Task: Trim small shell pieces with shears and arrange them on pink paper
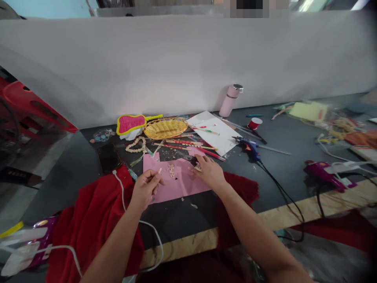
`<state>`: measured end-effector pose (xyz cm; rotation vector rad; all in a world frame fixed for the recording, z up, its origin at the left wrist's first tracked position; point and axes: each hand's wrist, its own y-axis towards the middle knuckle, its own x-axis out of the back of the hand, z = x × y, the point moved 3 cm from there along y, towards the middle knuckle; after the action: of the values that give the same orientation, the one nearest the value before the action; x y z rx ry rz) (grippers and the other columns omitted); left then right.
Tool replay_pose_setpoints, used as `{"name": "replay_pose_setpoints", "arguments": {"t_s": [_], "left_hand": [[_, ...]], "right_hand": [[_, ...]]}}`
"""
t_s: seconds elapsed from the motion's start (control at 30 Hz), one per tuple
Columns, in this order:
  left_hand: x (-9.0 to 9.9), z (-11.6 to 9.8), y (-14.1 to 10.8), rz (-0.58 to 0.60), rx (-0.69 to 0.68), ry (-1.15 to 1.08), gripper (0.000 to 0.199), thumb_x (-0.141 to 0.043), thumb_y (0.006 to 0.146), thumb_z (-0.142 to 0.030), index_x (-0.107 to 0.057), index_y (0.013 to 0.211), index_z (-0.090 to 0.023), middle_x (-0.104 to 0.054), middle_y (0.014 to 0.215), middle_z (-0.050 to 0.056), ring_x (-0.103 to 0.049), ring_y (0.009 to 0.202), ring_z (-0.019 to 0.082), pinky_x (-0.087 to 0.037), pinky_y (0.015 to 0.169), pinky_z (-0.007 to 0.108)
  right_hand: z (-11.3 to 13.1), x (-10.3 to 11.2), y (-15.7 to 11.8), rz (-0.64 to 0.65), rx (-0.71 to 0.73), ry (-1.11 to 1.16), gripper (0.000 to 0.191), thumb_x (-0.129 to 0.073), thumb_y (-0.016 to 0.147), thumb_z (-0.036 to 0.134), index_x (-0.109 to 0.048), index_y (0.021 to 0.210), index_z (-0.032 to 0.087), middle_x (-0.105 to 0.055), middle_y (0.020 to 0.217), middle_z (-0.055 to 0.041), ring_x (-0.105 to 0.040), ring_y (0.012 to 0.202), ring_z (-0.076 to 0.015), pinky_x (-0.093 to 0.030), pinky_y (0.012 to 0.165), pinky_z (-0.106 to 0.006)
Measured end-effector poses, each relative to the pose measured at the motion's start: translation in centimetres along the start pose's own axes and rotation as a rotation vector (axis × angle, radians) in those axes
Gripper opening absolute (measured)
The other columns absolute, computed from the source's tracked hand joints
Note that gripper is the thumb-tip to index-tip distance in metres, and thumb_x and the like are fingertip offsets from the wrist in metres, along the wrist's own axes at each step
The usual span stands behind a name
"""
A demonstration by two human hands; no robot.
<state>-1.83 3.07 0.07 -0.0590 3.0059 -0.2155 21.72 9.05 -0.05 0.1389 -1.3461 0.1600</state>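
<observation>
My left hand (pixel 147 189) is closed in a pinch on a small pale stick (pixel 160 171), held above the left part of a pink paper sheet (pixel 167 190). A small pile of short pale pieces (pixel 170 170) lies on the sheet between my hands. My right hand (pixel 209 171) rests over the sheet's right side with fingers curled. A small pale piece (pixel 198 168) shows at its fingers, and a dark-handled metal tool (pixel 186 156), perhaps scissors, lies just beyond the fingertips. Its exact grip is hidden.
Behind the sheet lie patterned chopsticks (pixel 188 146), a wicker basket (pixel 165 129), a heart-shaped bead string (pixel 136 145) and white paper (pixel 216 133). A blue glue gun (pixel 249 148) trails its cord rightward. A pink bottle (pixel 230 101) stands by the white partition (pixel 147 67). Red cloth (pixel 97 212) covers the left edge.
</observation>
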Motion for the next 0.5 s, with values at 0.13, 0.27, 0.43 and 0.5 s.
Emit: {"name": "replay_pose_setpoints", "arguments": {"t_s": [0.13, 0.27, 0.43, 0.5], "left_hand": [[-0.2, 0.1, 0.1, -0.037, 0.066, -0.174, 0.026, -0.068, 0.074, -0.035, -0.053, 0.069, -0.014, -0.064, 0.062, 0.0, -0.034, 0.037, 0.001, -0.019, 0.036, 0.013], [0.0, 0.7, 0.5, -0.059, 0.142, -0.31, 0.028, -0.073, 0.068, -0.033, -0.053, 0.07, -0.014, -0.062, 0.06, -0.001, -0.034, 0.037, 0.0, -0.019, 0.036, 0.012], [0.9, 1.5, 1.1, -0.082, 0.202, -0.451, 0.03, -0.076, 0.063, -0.03, -0.053, 0.074, -0.015, -0.06, 0.061, -0.002, -0.033, 0.036, 0.0, -0.016, 0.034, 0.011], [1.0, 1.7, 1.2, -0.071, 0.217, -0.491, 0.031, -0.076, 0.063, -0.03, -0.052, 0.074, -0.015, -0.059, 0.061, -0.003, -0.033, 0.036, 0.0, -0.016, 0.034, 0.011]], "right_hand": [[-0.4, -0.3, 0.2, -0.003, -0.006, -0.01, 0.055, -0.061, 0.081, 0.044, -0.043, 0.129, 0.024, -0.054, 0.121, -0.0098, -0.051, 0.109, -0.0252, -0.043, 0.082, -0.032], [-0.1, -0.4, -0.3, -0.023, 0.034, -0.005, 0.055, -0.059, 0.082, 0.045, -0.045, 0.129, 0.02, -0.055, 0.121, -0.0111, -0.049, 0.109, -0.026, -0.042, 0.086, -0.035], [1.1, 1.9, 1.1, -0.133, 0.15, -0.015, 0.036, -0.048, 0.089, 0.033, -0.053, 0.123, 0.022, -0.053, 0.125, -0.0091, -0.044, 0.114, -0.0261, -0.037, 0.092, -0.041], [2.0, 3.8, 3.4, -0.194, 0.252, 0.006, 0.033, -0.041, 0.092, 0.026, -0.055, 0.122, 0.02, -0.056, 0.122, -0.0088, -0.046, 0.112, -0.0239, -0.035, 0.095, -0.039]]}}
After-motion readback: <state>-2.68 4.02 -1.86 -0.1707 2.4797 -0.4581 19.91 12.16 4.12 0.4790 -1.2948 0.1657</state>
